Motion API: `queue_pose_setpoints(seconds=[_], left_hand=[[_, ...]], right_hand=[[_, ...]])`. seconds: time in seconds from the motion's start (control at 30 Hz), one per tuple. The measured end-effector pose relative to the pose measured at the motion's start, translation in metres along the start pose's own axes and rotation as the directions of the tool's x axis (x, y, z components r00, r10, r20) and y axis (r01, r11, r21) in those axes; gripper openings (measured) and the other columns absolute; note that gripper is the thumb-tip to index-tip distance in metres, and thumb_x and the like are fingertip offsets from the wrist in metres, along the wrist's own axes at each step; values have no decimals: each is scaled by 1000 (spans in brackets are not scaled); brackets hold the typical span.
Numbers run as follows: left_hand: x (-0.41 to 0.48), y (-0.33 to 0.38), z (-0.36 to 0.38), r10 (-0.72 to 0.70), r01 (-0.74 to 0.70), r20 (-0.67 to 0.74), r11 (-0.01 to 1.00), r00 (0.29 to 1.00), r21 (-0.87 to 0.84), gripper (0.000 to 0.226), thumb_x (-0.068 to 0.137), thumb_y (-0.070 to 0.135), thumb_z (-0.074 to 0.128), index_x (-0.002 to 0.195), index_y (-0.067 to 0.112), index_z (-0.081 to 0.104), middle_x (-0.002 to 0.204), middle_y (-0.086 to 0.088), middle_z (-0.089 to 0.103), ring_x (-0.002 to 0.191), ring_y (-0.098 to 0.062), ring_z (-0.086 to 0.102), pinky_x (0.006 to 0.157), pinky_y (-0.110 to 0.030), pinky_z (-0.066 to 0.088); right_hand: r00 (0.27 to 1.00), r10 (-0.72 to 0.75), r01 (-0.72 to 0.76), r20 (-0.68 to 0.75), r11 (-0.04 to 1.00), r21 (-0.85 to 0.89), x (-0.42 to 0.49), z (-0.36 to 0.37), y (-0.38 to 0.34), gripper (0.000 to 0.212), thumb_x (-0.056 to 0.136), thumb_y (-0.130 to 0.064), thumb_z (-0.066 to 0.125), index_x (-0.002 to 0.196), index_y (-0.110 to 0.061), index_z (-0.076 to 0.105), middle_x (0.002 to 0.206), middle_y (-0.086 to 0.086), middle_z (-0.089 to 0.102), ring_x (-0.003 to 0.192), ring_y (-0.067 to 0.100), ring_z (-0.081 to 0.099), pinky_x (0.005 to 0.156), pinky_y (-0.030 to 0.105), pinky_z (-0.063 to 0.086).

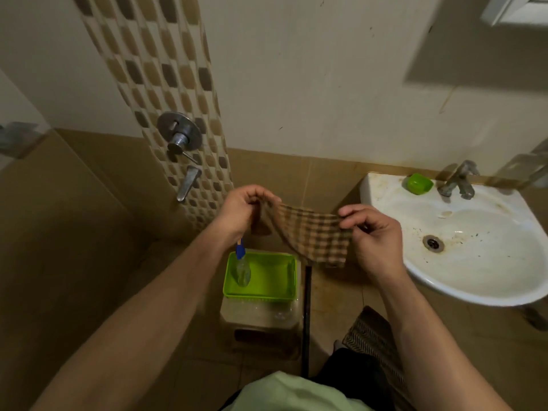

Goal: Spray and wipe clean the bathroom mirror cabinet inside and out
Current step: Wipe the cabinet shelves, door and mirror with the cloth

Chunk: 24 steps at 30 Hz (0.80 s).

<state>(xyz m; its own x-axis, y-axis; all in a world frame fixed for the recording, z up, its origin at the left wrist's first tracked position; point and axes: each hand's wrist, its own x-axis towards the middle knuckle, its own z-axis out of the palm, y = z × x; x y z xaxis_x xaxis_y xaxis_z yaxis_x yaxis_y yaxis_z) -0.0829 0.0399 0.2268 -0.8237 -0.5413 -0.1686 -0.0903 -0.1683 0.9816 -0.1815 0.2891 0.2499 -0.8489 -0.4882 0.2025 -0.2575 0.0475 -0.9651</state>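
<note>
Preparation step: left hand (243,207) and right hand (372,232) each pinch an end of the checked cloth (311,232) at frame centre, the spray bottle (242,266) standing in the green tray (292,277) below; wiping next likely requires reaching the mirror cabinet (516,8), upper right.

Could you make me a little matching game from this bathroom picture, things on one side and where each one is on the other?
Things:
1. checked cloth
2. spray bottle
3. small green dish
4. shower valve

Places:
A. on the patterned tile strip of the wall
B. on the sink rim beside the tap
C. stretched between the left hand and the right hand
D. standing in the green tray

Pairs: 1-C, 2-D, 3-B, 4-A
</note>
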Motion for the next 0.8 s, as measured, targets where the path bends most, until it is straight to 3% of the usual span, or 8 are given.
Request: queue_pose_setpoints(seconds=[0.07, 0.2, 0.37, 0.5, 0.57, 0.67, 0.8], left_hand=[[2, -9, 8, -42, 40, -41, 998, 998, -49, 43, 83, -23, 55, 74, 15, 72, 89, -10, 78, 84, -21, 75, 65, -30, 61], [-3, -30, 4, -143, 143, -7, 989, 990, -48, 33, 89, -17, 56, 100, 11, 71, 102, -13, 77, 92, -24, 74, 73, -36, 61], [-6, -61, -7, -255, 248, 48, 962, 966, 111, 19, 94, 3, 62, 107, 9, 74, 101, -14, 76, 94, -24, 69, 82, -34, 56], [-16, -91, -9, -472, 473, 134, 881, 872, 23, 20, 99, 7, 56, 105, 14, 74, 94, -9, 76, 84, -19, 72, 68, -33, 59], [-22, -109, -14, -546, 566, 207, 823, 812, -53, 29, 99, -2, 47, 114, 7, 71, 103, -16, 75, 93, -25, 72, 79, -44, 61], [-33, -131, -21, -602, 655, 278, 738, 748, -163, 39, 95, -5, 35, 125, -2, 60, 114, -22, 69, 104, -32, 67, 97, -54, 52], [-36, -157, -26, -632, 693, 292, 689, 718, -213, 41, 101, 20, 37, 129, 0, 58, 112, -17, 68, 103, -29, 66, 92, -46, 53]], right_hand=[[997, 65, -63, -46, 997, 32, -3, 8, 16, 31, 86, 18, 65, 84, -11, 76, 105, 2, 75, 106, 9, 70, 95, 30, 59], [982, 187, -182, -23, 974, 131, -9, 8, 45, 27, 92, 1, 70, 112, -17, 74, 107, -2, 77, 104, 9, 72, 84, 24, 61], [928, 354, -368, 117, 920, 137, -15, 6, 59, 18, 96, -15, 68, 98, -28, 80, 102, -1, 79, 98, 9, 72, 76, 19, 57], [751, 598, -645, 279, 756, 115, -29, 8, 86, 25, 104, -31, 55, 107, -27, 80, 110, 5, 78, 104, 20, 74, 78, 28, 59], [666, 676, -731, 317, 675, 97, -35, 12, 103, 29, 106, -35, 51, 110, -28, 79, 114, 4, 77, 104, 20, 74, 79, 33, 59], [594, 734, -803, 329, 570, 177, -44, 19, 123, 33, 97, -35, 53, 114, -19, 76, 114, 10, 76, 94, 19, 76, 73, 35, 60], [505, 799, -863, 327, 461, 207, -50, 29, 140, 44, 95, -50, 56, 124, -18, 67, 111, 8, 74, 102, 26, 71, 78, 41, 58]])
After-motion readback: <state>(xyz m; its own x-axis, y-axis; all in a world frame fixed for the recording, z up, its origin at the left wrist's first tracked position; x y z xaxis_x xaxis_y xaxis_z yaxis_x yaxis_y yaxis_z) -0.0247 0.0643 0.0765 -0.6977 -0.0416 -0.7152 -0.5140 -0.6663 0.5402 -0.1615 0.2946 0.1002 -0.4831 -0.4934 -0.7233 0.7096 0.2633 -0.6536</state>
